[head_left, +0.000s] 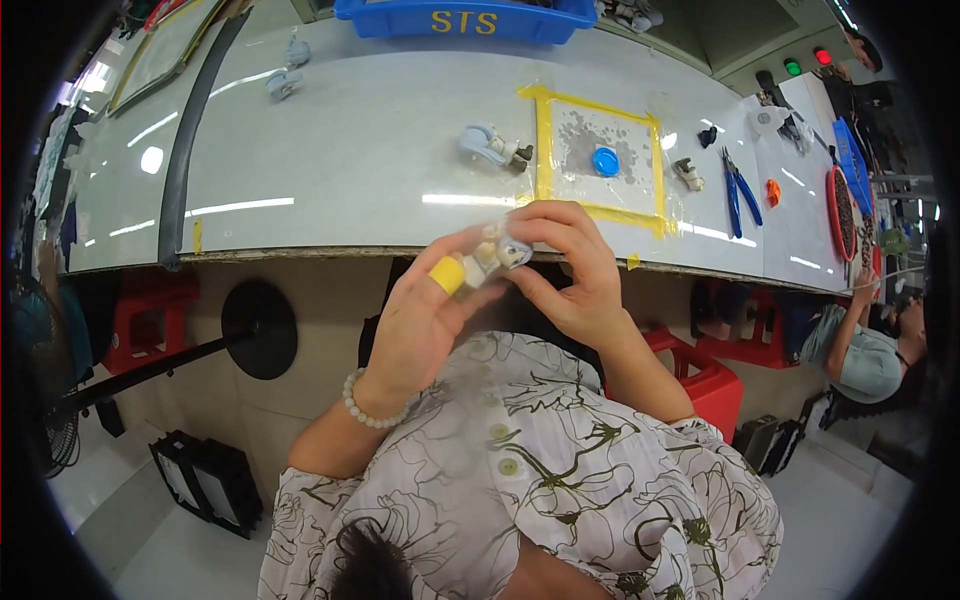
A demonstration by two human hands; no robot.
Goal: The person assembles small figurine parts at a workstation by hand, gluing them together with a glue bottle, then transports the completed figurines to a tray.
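Both my hands meet just off the table's near edge, closed around a small toy figurine (511, 254) with a pale body and light blue-grey parts. My left hand (420, 310), with yellow tape round one finger and a beaded bracelet at the wrist, grips its lower side. From the right, the fingers of my right hand (575, 265) pinch its head end. Parts of it are hidden by my fingers and slightly blurred. Past my hands on the table lies another figurine (497, 147) with a light blue piece and dark feet.
Yellow tape (544, 150) frames a stained square holding a blue round cap (606, 162). Right of it lie a small figure part (689, 174), blue-handled pliers (738, 195) and an orange piece (773, 193). A blue bin (470, 22) stands at the back; light blue parts (284, 84) lie far left.
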